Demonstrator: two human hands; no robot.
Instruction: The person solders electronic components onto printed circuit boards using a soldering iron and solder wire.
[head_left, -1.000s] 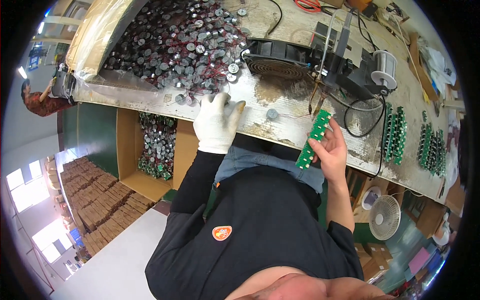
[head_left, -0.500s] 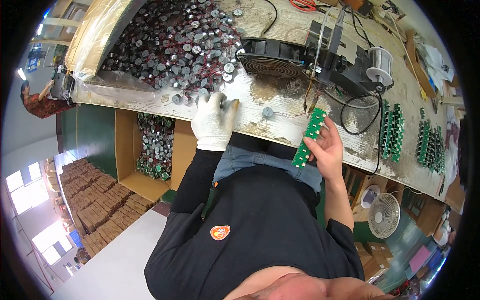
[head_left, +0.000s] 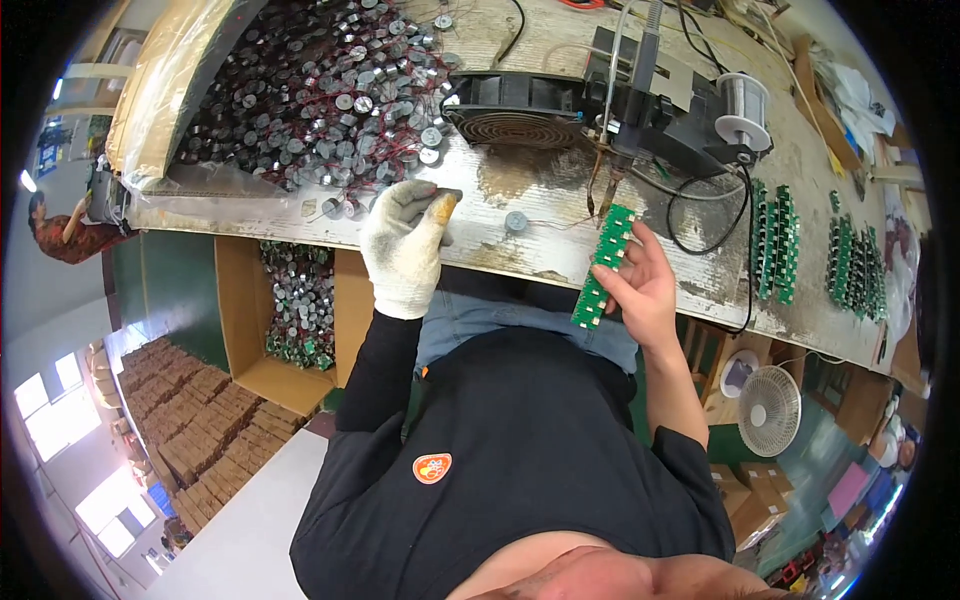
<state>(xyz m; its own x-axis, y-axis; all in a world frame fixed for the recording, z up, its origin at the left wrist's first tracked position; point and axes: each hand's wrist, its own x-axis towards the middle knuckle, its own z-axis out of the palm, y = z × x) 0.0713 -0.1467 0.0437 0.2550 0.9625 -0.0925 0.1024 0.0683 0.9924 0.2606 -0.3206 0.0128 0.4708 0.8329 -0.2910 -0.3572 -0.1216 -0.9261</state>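
A long green circuit board strip [head_left: 591, 300] is held between the thumb and fingers of my bare right hand [head_left: 645, 285]. Its upper end is just below the soldering tip [head_left: 605, 195]. A small round silver disc component [head_left: 516, 222] lies on the bench, with thin wires running toward the board's upper end. My left hand [head_left: 405, 250], in a white glove with a stained thumb, is held over the bench's front edge beside the pile of disc components [head_left: 340, 100]. Its fingers are curled toward the thumb; whatever may be between the tips cannot be made out.
A black fan [head_left: 515, 110] stands beside the soldering machine [head_left: 665, 110], which carries a solder wire spool [head_left: 744, 110]. Rows of green boards [head_left: 775, 245] lie at the right. A cardboard box [head_left: 245, 320] with more parts stands below the bench on the left.
The whole view has shifted a little. My left hand has drawn back from the pile, its fingers turning toward the thumb. My right hand still holds the circuit board strip near the soldering tip.
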